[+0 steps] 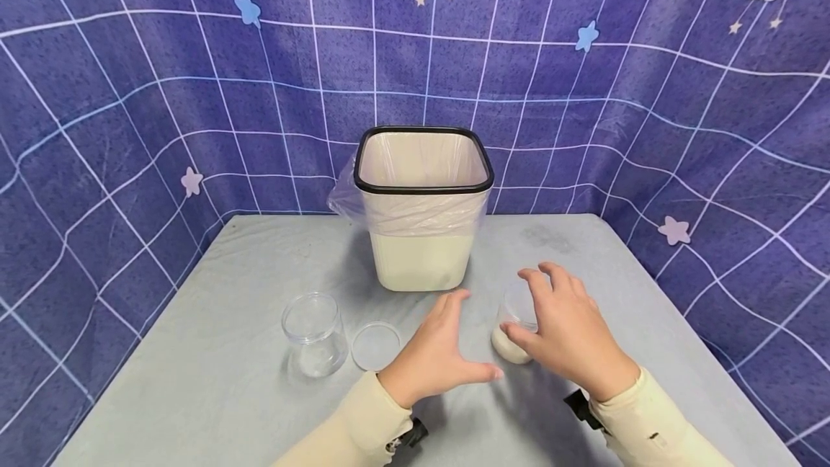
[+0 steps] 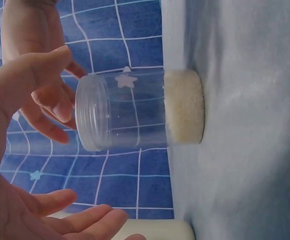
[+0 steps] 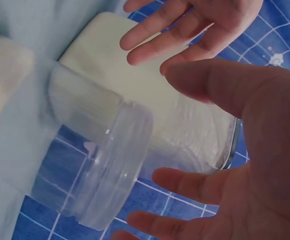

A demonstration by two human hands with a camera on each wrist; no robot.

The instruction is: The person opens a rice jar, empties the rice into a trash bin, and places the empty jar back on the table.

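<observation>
A clear jar (image 1: 512, 344) with white rice-like grains in its bottom stands upright on the table, right of centre. Its top, which looks capped by a clear lid (image 2: 92, 113), is plain in the left wrist view. My right hand (image 1: 570, 326) hovers around the jar's upper part, thumb and fingers spread wide, with a gap to the jar in the right wrist view. To the jar's left is my left hand (image 1: 431, 355), fingers extended and thumb apart, holding nothing. Farther left stands a second clear jar (image 1: 315, 334) without grains, and a clear round lid (image 1: 376, 346) lies flat beside it.
A cream waste bin (image 1: 421, 258) with a black rim and a plastic liner stands behind the hands at the back middle. The table (image 1: 227, 352) has a grey cloth. A blue grid-patterned curtain (image 1: 311, 56) encloses the back and sides.
</observation>
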